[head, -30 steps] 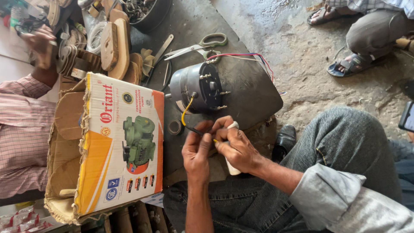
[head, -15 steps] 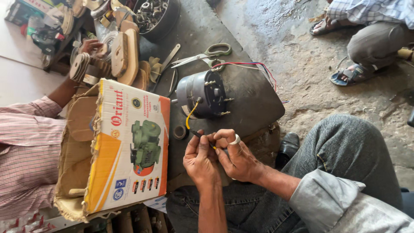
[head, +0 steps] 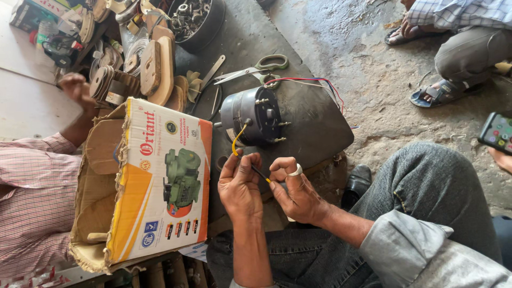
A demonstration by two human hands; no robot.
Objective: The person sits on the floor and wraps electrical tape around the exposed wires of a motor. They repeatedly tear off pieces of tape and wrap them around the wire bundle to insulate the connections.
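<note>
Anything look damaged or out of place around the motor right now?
The cardboard box beside the left hand is torn and frayed along its open flaps. The motor lies on its side, a yellow wire hanging loose from it.

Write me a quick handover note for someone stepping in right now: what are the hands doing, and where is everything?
Left hand: pinches the yellow wire coming from the grey motor.
Right hand, ringed: pinches the same wire's dark end.
Motor lies on the dark sheet, scissors beyond it, cardboard box beside the left hand.
Done: wire in both hands, attached to the motor.
Left: its free end joins nothing yet.
</note>
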